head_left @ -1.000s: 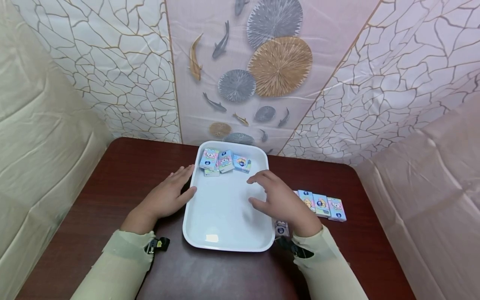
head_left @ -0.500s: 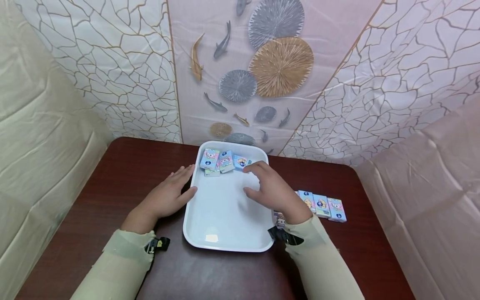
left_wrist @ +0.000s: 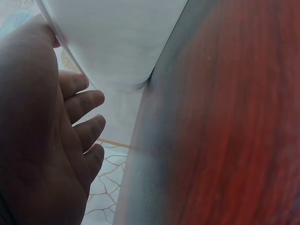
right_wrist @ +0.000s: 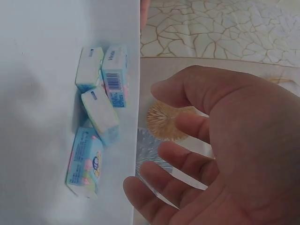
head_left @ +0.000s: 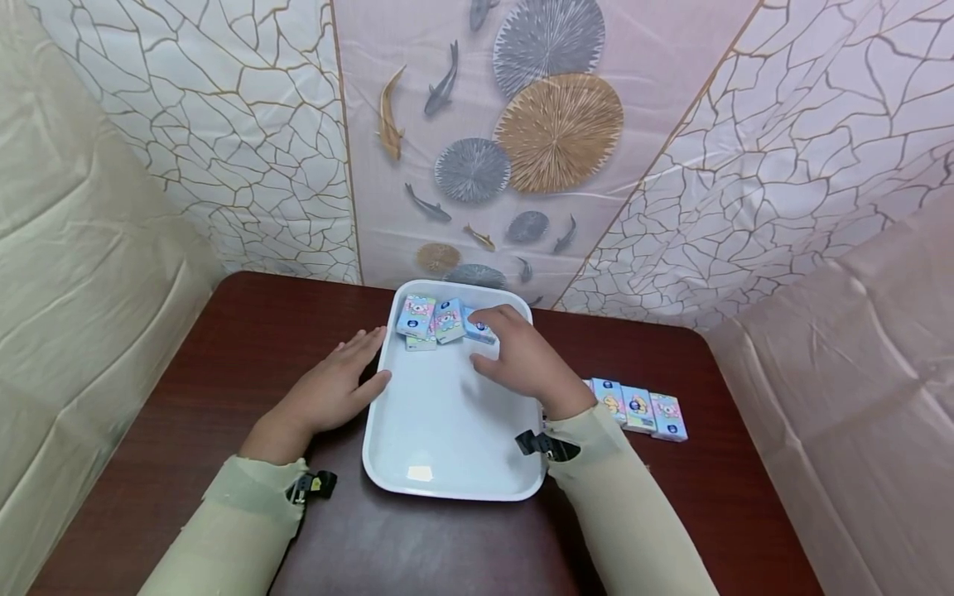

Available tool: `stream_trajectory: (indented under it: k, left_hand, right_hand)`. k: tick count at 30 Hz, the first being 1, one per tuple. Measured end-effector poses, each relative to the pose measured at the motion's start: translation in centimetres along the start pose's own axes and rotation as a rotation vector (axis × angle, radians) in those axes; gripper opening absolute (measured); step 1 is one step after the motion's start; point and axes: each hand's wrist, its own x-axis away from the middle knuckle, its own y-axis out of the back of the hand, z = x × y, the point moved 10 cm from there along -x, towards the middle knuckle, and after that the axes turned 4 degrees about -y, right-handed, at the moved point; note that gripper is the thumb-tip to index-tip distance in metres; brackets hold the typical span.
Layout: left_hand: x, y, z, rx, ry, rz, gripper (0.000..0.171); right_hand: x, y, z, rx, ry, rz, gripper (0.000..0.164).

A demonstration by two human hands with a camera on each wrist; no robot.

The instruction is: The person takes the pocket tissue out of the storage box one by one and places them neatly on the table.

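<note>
A white tray (head_left: 428, 414) lies on the table. Several small blue and pink tissue packs sit at its far end: one pack (head_left: 415, 314) overlaps another, a second (head_left: 449, 319) leans beside it, and a third (head_left: 477, 331) lies to the right. My left hand (head_left: 331, 393) touches the tray's left rim with fingers straight; in the left wrist view its fingers (left_wrist: 84, 105) are beside the tray wall. Over the tray, my right hand (head_left: 525, 360) has thumb and fingers spread apart, fingertips close over the right pack. The right wrist view shows nothing between the fingers.
Right of the tray, a row of more tissue packs (head_left: 638, 409) lies on the dark red table (head_left: 730, 463), partly hidden by the right forearm. A patterned curtain (head_left: 268, 141) hangs behind the table, with pale cloth on both sides.
My right hand has moved left and away from me, over the tray, to the rightmost pack inside. My left hand and the packs have stayed put.
</note>
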Motion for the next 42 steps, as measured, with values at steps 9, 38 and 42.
stream_trajectory:
  k: [9,38,42]
  left_hand:
    - [-0.1,-0.2,0.2,-0.003,0.009,0.008,0.081]
    - [-0.1,-0.4,0.5,0.014,0.020,0.017,0.082]
    - [-0.1,-0.3,0.6,0.005,0.021,0.012,0.082]
  right_hand:
    - [-1.4,-0.6,0.0,-0.024,0.007,0.008,0.065]
    - [-7.8,-3.0,-0.7,0.046,-0.110,0.114,0.086]
    - [-8.5,-3.7,-1.0,0.058,-0.124,0.133,0.090]
